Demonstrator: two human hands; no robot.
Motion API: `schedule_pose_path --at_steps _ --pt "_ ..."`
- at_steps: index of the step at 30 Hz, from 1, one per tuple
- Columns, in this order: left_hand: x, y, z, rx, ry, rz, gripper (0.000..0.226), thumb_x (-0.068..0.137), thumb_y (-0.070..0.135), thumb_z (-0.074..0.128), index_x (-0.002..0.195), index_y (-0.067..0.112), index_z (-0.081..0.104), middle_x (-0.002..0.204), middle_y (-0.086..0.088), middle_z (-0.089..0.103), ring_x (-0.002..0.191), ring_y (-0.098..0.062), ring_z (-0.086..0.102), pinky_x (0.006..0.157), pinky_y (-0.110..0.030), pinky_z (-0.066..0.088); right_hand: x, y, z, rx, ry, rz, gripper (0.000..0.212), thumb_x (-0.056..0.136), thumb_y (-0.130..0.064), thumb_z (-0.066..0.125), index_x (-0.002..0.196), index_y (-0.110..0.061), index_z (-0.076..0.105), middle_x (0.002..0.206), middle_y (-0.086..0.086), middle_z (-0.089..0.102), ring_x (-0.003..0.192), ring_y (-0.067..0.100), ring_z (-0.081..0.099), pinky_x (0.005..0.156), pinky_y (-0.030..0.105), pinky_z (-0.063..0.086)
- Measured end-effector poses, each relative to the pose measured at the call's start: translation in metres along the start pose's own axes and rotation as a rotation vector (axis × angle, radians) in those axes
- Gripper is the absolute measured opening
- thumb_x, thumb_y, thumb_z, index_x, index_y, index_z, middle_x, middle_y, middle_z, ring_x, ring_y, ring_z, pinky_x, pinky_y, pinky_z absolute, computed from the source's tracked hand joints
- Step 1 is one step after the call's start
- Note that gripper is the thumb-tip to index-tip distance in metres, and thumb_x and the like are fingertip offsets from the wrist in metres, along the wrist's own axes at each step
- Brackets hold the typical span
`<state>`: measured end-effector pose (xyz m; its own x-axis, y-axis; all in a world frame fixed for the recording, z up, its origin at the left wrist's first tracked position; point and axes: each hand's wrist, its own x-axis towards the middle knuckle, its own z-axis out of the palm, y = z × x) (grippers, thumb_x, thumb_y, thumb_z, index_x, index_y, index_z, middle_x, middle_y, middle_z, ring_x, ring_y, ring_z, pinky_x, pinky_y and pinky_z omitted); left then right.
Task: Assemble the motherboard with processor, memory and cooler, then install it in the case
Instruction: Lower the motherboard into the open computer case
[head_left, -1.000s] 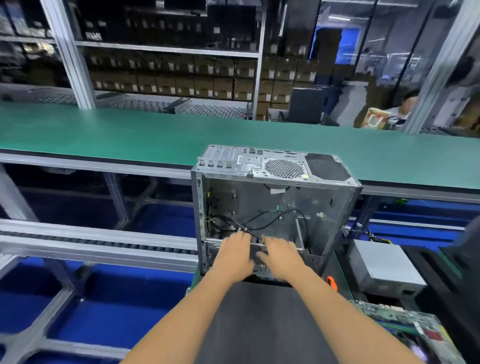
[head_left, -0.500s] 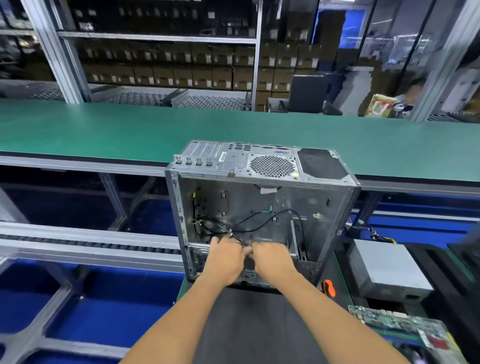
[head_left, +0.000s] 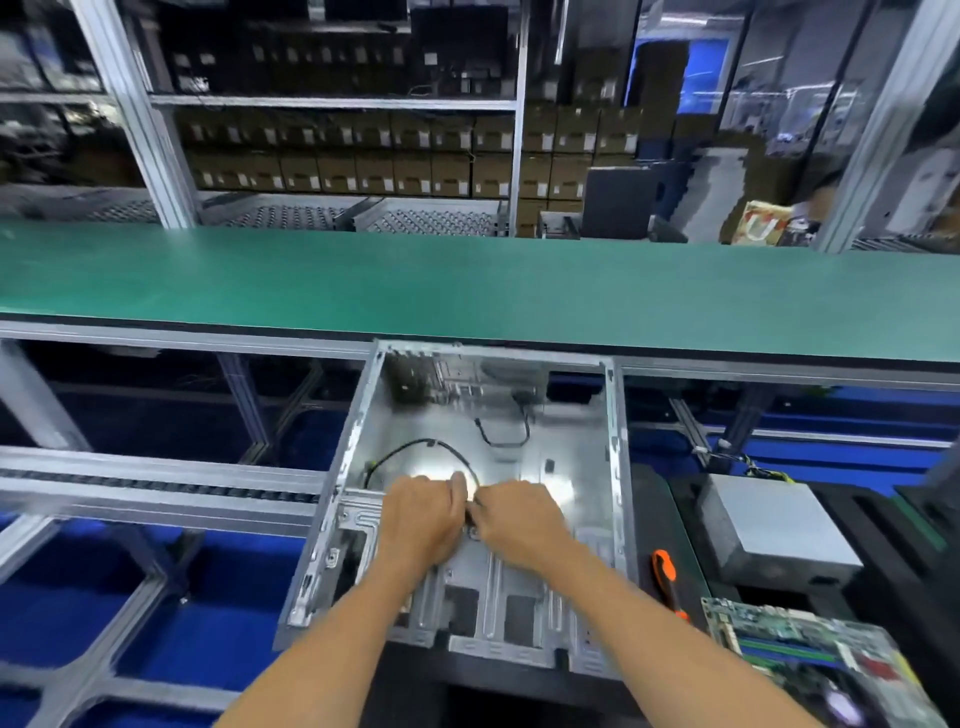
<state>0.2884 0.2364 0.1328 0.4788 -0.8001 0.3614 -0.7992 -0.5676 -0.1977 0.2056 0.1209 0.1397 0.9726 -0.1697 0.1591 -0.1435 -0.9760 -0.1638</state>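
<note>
The bare metal computer case (head_left: 576, 467) lies flat on the black work mat with its open side up, and black cables (head_left: 415, 447) loop across its floor. My left hand (head_left: 421, 514) and my right hand (head_left: 519, 519) are side by side inside it, fingers curled over the front drive cage edge where a cable runs. What the fingertips grip is hidden. The green motherboard (head_left: 810, 660) lies at the lower right, outside the case.
An orange-handled screwdriver (head_left: 665, 571) lies just right of the case. A grey power supply box (head_left: 769, 525) sits further right. The green conveyor belt (head_left: 467, 280) runs behind the case, with a roller track (head_left: 156, 488) to the left and shelves of boxes beyond.
The case stood upright with its opening toward me; both hands have tipped it back so that it now lies flat, opening upward. The hands stayed on the same inner edge.
</note>
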Motion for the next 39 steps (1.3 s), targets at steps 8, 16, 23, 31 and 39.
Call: schedule_pose_path --at_steps 8,16,23,31,39 --pt "-0.029 -0.04 0.012 -0.112 -0.156 0.068 0.047 0.102 0.027 0.022 0.092 0.006 0.063 0.089 -0.017 0.068 0.083 -0.035 0.062 0.067 -0.036 0.038 -0.006 -0.057 0.023 0.26 -0.179 0.254 0.044 0.099 -0.04 0.038 0.066 -0.014 0.05 0.084 0.015 0.064 0.083 0.033 0.063 0.065 0.031 0.038" --pt "-0.021 -0.075 0.005 -0.128 -0.203 0.094 0.044 0.101 0.03 0.027 0.065 0.016 0.047 0.079 -0.011 0.065 0.073 -0.026 0.047 0.07 -0.036 0.027 0.005 -0.099 0.026 0.446 -0.189 0.563 0.045 0.099 -0.044 0.035 0.111 -0.01 0.062 0.118 0.011 0.063 0.107 0.032 0.06 0.078 0.033 0.042" --pt "-0.005 -0.091 -0.02 -0.119 -0.224 -0.198 0.029 0.094 0.035 0.037 0.097 0.011 0.054 0.105 -0.009 0.054 0.097 -0.027 0.045 0.078 -0.04 0.034 0.019 -0.117 0.02 0.715 -0.192 0.815 0.04 0.095 -0.038 0.046 0.116 -0.007 0.061 0.117 0.011 0.064 0.102 0.031 0.062 0.079 0.035 0.049" --pt "-0.013 -0.085 -0.035 -0.064 -0.463 -0.194 0.037 0.095 0.023 0.038 0.128 0.007 0.042 0.136 -0.014 0.041 0.119 -0.032 0.046 0.091 -0.044 0.039 0.03 -0.144 0.002 1.204 -0.127 1.081 0.013 0.094 -0.011 0.047 0.089 -0.006 0.058 0.076 0.009 0.057 0.057 0.019 0.047 0.047 0.022 0.034" --pt "-0.007 -0.093 -0.058 -0.292 -0.466 -0.18 0.041 0.1 0.033 0.036 0.128 0.005 0.042 0.135 -0.011 0.041 0.113 -0.033 0.05 0.088 -0.042 0.042 0.041 -0.155 -0.016 1.497 -0.024 1.058 0.032 0.097 -0.006 0.03 0.067 -0.009 0.042 0.091 0.01 0.046 0.076 0.02 0.04 0.068 0.028 0.031"
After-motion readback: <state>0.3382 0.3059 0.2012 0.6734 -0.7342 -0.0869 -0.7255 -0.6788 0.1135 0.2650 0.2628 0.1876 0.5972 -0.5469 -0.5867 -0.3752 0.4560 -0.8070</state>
